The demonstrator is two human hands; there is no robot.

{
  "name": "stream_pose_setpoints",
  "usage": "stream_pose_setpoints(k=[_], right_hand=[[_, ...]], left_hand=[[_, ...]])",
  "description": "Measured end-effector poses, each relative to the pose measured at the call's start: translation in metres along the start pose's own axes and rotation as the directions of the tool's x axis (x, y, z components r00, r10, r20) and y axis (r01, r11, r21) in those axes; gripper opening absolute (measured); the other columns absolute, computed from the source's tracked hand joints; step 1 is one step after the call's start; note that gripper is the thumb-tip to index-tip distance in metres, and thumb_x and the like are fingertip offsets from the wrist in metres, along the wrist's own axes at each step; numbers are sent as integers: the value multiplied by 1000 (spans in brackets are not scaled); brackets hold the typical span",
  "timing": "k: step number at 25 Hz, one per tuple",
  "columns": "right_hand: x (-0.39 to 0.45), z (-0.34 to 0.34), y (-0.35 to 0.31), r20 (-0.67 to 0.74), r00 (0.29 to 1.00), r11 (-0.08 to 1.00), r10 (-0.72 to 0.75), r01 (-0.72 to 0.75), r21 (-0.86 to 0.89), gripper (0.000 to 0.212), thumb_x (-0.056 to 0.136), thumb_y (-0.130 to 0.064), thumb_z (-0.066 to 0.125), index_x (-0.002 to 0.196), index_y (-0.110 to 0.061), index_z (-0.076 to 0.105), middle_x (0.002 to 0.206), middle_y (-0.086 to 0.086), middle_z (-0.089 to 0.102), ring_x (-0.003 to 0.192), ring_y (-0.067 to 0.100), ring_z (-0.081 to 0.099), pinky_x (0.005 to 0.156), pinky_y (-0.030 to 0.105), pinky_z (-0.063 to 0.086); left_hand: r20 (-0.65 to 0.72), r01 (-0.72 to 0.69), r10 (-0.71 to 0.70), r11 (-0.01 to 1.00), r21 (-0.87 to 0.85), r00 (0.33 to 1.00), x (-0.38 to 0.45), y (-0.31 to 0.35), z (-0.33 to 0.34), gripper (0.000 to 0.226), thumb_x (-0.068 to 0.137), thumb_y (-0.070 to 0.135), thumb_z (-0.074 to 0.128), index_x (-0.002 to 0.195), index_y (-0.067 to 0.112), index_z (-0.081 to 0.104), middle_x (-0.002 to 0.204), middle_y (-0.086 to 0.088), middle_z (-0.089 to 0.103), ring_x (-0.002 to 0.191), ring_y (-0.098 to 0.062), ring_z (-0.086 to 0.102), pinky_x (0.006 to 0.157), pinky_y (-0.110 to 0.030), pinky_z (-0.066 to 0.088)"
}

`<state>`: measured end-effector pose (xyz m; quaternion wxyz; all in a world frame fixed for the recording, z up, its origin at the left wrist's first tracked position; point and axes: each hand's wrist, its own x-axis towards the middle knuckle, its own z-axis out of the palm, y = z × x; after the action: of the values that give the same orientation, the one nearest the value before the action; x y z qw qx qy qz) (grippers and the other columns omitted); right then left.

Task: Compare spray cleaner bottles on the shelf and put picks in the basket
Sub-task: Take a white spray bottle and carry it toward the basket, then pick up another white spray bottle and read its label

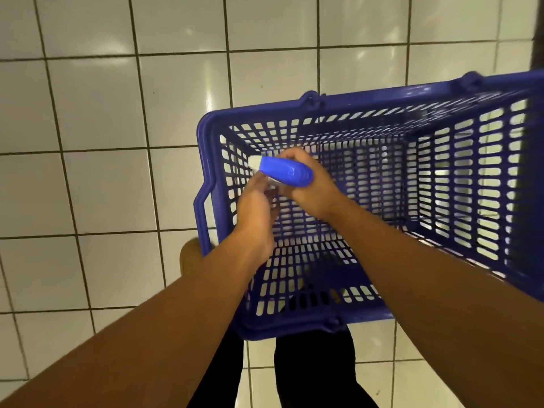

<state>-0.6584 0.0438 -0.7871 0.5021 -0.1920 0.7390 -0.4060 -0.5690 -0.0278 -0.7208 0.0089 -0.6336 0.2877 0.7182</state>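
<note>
A spray cleaner bottle with a blue trigger head and white nozzle is held inside the blue plastic basket, near its left end. My right hand wraps around the bottle's neck below the blue head. My left hand holds the bottle from below and the left; the bottle's body is hidden behind both hands. The basket's lattice floor looks bare apart from the bottle. No shelf is in view.
The basket stands on a floor of white tiles with dark grout. One handle hangs down on its left side. My dark trousers show below the basket, and a foot shows at its left corner.
</note>
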Motion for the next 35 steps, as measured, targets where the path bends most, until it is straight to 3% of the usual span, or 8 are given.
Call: stream_pose_setpoints(k=[4, 7, 10, 14, 19, 23, 29, 35], right_hand=[[-37, -5, -4, 20, 981, 981, 192, -193, 31, 66, 87, 12, 60, 146, -10, 39, 130, 10, 57, 112, 24, 59, 85, 31, 51], [-85, -22, -27, 33, 949, 940, 314, -316, 128, 73, 88, 12, 61, 149, -18, 35, 133, 6, 53, 125, 32, 53, 91, 44, 54], [-145, -38, -65, 29, 908, 862, 418, -406, 303, 69, 92, 10, 59, 152, -10, 31, 148, 5, 44, 140, 28, 39, 101, 38, 46], [-266, -64, -131, -234, 830, 728, 506, -266, 631, 56, 90, 19, 53, 143, 9, 37, 149, 24, 41, 131, 30, 45, 87, 22, 49], [-436, -50, -192, -465, 591, 518, 659, 92, 850, 42, 91, 16, 51, 132, 11, 48, 121, 24, 58, 105, 32, 55, 91, 43, 50], [-576, -5, -233, -549, 386, 424, 742, 364, 829, 26, 92, 4, 59, 116, -4, 62, 108, 13, 70, 95, 25, 68, 85, 39, 56], [-787, 88, -257, -545, 25, 406, 838, 638, 655, 17, 96, -3, 55, 109, -10, 64, 111, 14, 70, 101, 26, 69, 82, 34, 56], [-958, 200, -241, -443, -241, 459, 863, 740, 491, 14, 97, -10, 57, 107, -13, 66, 96, 2, 76, 92, 19, 72, 71, 27, 57]], left_hand=[[103, 130, -147, 979, 160, 984, -32, 6, -19, 25, 100, 17, 43, 118, 20, 59, 120, -1, 66, 109, -17, 63, 94, -35, 48], [157, 217, -260, 944, 250, 953, -75, 22, -37, 24, 102, 17, 41, 119, 19, 59, 120, -4, 69, 110, -22, 65, 95, -38, 49], [127, 245, -303, 907, 343, 944, -125, 47, -47, 26, 102, 20, 43, 122, 13, 58, 118, -8, 69, 107, -25, 66, 88, -37, 50], [194, 172, -287, 871, 460, 938, -215, 93, -39, 22, 100, 17, 46, 118, 10, 57, 111, -13, 69, 96, -27, 68, 82, -39, 55], [332, -93, -248, 658, 747, 910, -324, 132, -12, 19, 99, 15, 48, 113, 10, 59, 98, -12, 70, 84, -25, 68, 72, -36, 55], [471, -343, -300, 392, 854, 830, -429, 117, 13, 18, 96, 12, 51, 112, 11, 60, 88, -9, 72, 68, -17, 68, 53, -25, 56], [525, -598, -564, 68, 799, 638, -588, 11, 9, 13, 97, 15, 54, 105, 17, 64, 92, -7, 74, 77, -19, 72, 60, -28, 55], [512, -818, -767, -29, 574, 387, -726, -138, -17, 16, 97, 12, 53, 102, 16, 68, 88, -5, 77, 76, -18, 74, 58, -25, 58]])
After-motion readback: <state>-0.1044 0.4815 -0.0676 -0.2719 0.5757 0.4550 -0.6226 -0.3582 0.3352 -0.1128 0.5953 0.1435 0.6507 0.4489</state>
